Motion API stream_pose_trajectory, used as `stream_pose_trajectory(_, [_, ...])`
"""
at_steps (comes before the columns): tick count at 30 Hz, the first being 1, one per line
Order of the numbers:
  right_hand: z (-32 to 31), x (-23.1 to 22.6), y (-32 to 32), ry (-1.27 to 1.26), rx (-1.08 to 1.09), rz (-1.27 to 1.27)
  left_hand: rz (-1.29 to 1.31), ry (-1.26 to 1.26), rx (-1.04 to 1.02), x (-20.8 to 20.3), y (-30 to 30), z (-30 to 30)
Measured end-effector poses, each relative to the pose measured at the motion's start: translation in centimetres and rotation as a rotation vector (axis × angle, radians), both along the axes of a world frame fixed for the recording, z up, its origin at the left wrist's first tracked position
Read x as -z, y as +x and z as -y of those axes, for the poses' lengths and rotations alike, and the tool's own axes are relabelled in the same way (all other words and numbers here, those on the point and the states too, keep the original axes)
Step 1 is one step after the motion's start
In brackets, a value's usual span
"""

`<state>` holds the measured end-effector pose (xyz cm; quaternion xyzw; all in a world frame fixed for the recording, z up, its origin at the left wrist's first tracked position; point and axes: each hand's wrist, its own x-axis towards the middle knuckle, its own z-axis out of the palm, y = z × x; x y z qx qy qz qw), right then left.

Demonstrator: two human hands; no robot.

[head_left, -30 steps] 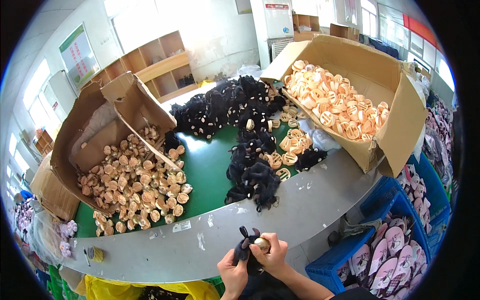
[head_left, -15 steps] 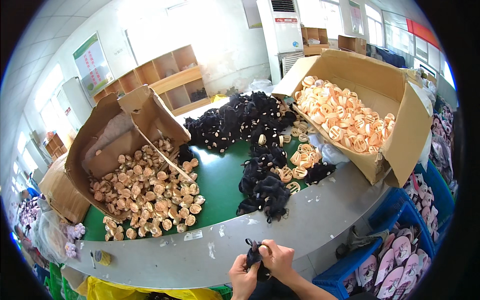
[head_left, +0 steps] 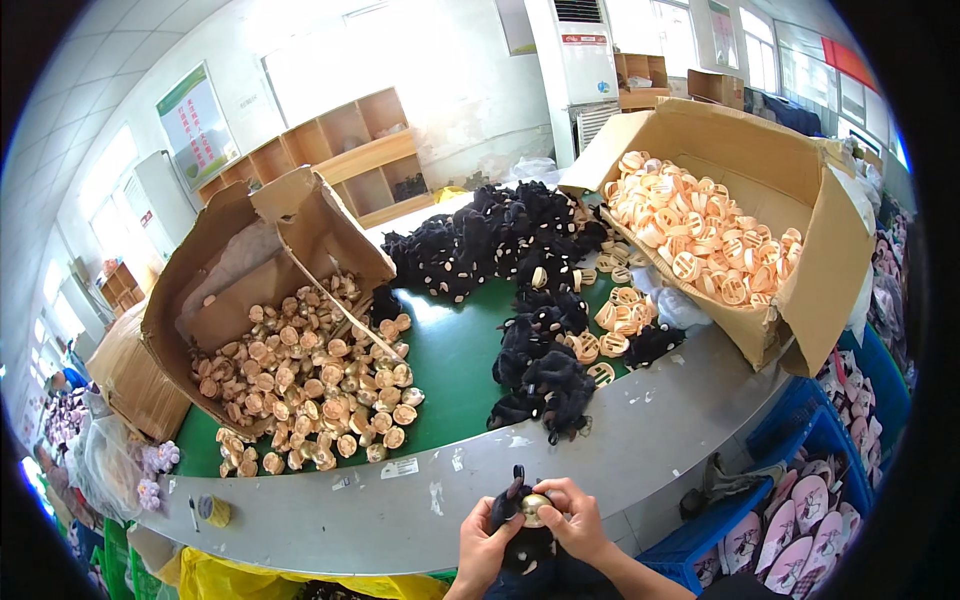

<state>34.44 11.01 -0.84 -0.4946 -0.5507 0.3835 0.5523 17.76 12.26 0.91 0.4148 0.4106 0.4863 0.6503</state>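
Note:
At the near edge of the table, my left hand (head_left: 482,545) is closed around a small black fuzzy plush piece (head_left: 507,502) with a dark loop on top. My right hand (head_left: 574,522) pinches a shiny gold dome-shaped piece (head_left: 534,508), which rests against the black plush; both thumbs are on or close to it. Below, more black fabric with a pale spot (head_left: 528,567) shows near my lap. Similar gold cups (head_left: 330,400) spill from a torn cardboard box (head_left: 215,300) at left. Black plush pieces (head_left: 480,235) lie heaped mid-table.
A cardboard box (head_left: 840,250) at right holds many peach slotted plastic rings (head_left: 690,235), some loose beside it. The grey metal table edge (head_left: 390,510) curves before me. Blue crates (head_left: 680,550) with pink printed pieces stand lower right. A yellow tape roll (head_left: 214,510) sits left; yellow plastic (head_left: 250,578) hangs below.
The gold dome, mostly hidden by my fingers before, now shows between my hands. My right fingers have shifted from a fist-like grip to a pinch on it. The whole view has shifted slightly.

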Motion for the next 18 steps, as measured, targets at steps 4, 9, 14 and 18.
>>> stream_pose_trajectory(4, [0.0, 0.0, 1.7, -0.259, -0.329, -0.435, 0.050, -0.048, 0.119, -0.6, -0.5, 0.2])
stream_pose_trajectory(9, [-0.1, 1.6, 2.5, -0.457, -0.619, -0.870, 0.044, -0.028, 0.236, -0.2, -1.0, 0.1])
stream_pose_trajectory(14, [-0.1, 1.0, 2.3, -0.488, -0.695, -0.859, 0.059, -0.001, 0.242, -0.8, -1.7, 0.7])
stream_pose_trajectory(18, [0.3, 2.7, 2.1, -0.600, -0.720, -0.886, 0.042, -0.006, 0.215, -1.1, -2.3, 1.1])
